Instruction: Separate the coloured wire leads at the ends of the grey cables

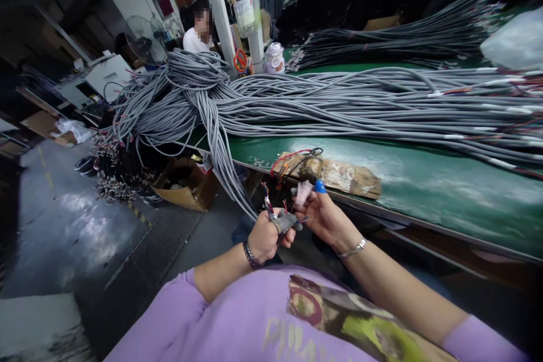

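My left hand (pixel 266 237) is closed around the ends of several grey cables (pixel 231 175), which hang down to it from the table. A dark grey covering wraps its thumb. Thin coloured wires (pixel 266 195) stick out above the fist, and more wire ends (pixel 304 219) show past the thumb. Close beside them, my right hand (pixel 328 218) has its fingers drawn together in a pinch. Blue covers one fingertip, and a pale pink wrapping (pixel 302 193) shows at another finger. What the pinch holds is too small to make out.
Long grey cables (pixel 322 99) lie across the green table (pixel 424 181), with a coiled heap at its left end. A worn wooden block (pixel 339 176) sits at the near edge. Below stands a cardboard box (pixel 182 192). A person (pixel 197 37) is in the background.
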The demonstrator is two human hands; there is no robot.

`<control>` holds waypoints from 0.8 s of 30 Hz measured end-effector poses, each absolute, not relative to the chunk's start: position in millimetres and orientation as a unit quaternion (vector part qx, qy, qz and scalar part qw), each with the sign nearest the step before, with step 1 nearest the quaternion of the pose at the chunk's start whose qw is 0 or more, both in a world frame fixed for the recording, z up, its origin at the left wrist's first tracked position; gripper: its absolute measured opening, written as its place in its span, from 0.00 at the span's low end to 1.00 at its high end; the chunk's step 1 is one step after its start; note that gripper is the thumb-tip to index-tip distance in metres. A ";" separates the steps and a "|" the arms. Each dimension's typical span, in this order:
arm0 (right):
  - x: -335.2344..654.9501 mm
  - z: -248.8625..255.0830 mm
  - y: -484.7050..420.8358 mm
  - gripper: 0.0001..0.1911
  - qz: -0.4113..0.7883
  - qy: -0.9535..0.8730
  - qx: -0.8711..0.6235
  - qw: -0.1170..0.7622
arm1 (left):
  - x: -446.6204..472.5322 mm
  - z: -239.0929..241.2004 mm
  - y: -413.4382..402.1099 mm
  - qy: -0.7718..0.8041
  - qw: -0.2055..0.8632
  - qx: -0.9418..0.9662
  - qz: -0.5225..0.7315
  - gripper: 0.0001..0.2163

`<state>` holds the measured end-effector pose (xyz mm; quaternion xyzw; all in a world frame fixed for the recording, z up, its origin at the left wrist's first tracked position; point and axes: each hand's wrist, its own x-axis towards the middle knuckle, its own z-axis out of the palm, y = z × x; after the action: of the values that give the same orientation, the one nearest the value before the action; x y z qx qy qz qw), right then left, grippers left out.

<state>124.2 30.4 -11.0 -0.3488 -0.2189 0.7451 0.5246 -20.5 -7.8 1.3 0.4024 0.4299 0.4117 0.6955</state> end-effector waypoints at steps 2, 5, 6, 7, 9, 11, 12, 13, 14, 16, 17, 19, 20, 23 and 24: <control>127.3 -9.3 30.2 0.24 0.757 -0.232 -0.349 0.502 | -22.0 2.1 -10.0 0.426 0.695 0.406 0.414 0.20; 130.1 -6.5 31.7 0.21 0.766 -0.238 -0.351 0.484 | -22.4 3.4 -11.0 0.422 0.693 0.408 0.418 0.21; 130.6 -5.9 32.3 0.20 0.765 -0.239 -0.353 0.483 | -22.2 3.8 -10.5 0.421 0.692 0.408 0.421 0.21; 130.8 -5.6 32.7 0.19 0.762 -0.243 -0.354 0.484 | -21.9 4.3 -9.7 0.421 0.691 0.407 0.424 0.21; 131.0 -5.9 32.9 0.19 0.751 -0.259 -0.355 0.492 | -21.2 5.2 -7.1 0.424 0.689 0.404 0.426 0.22; 130.7 -6.5 32.4 0.20 0.742 -0.275 -0.356 0.497 | -20.6 5.8 -3.9 0.431 0.690 0.398 0.423 0.22; 130.4 -6.7 32.2 0.21 0.740 -0.280 -0.357 0.496 | -20.3 5.9 -2.3 0.433 0.692 0.395 0.421 0.22; 129.9 -6.6 32.1 0.21 0.741 -0.283 -0.357 0.494 | -20.0 5.8 -0.9 0.435 0.694 0.392 0.420 0.22; 129.2 -6.3 32.2 0.21 0.740 -0.284 -0.357 0.494 | -19.5 5.6 0.4 0.435 0.696 0.389 0.419 0.22; 127.4 -5.4 32.8 0.21 0.734 -0.282 -0.356 0.504 | -18.3 4.7 2.2 0.434 0.700 0.385 0.416 0.22; 126.2 -5.0 33.2 0.20 0.730 -0.277 -0.356 0.514 | -17.6 4.0 2.7 0.433 0.702 0.383 0.416 0.22; 124.0 -5.0 34.0 0.20 0.725 -0.257 -0.356 0.530 | -16.0 2.6 3.1 0.432 0.704 0.382 0.415 0.21; 123.0 -5.4 34.1 0.20 0.726 -0.247 -0.358 0.533 | -15.3 2.0 3.1 0.432 0.704 0.382 0.414 0.20; 122.5 -8.1 33.0 0.21 0.732 -0.239 -0.360 0.527 | -14.5 1.0 2.2 0.437 0.699 0.383 0.416 0.21; 123.4 -9.1 32.1 0.22 0.736 -0.242 -0.360 0.520 | -14.8 0.8 1.5 0.440 0.696 0.386 0.417 0.21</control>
<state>123.4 32.1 -9.1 -0.3604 -0.2425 0.7357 0.5197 -14.8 1.5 0.8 0.3855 0.4398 0.4171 0.6956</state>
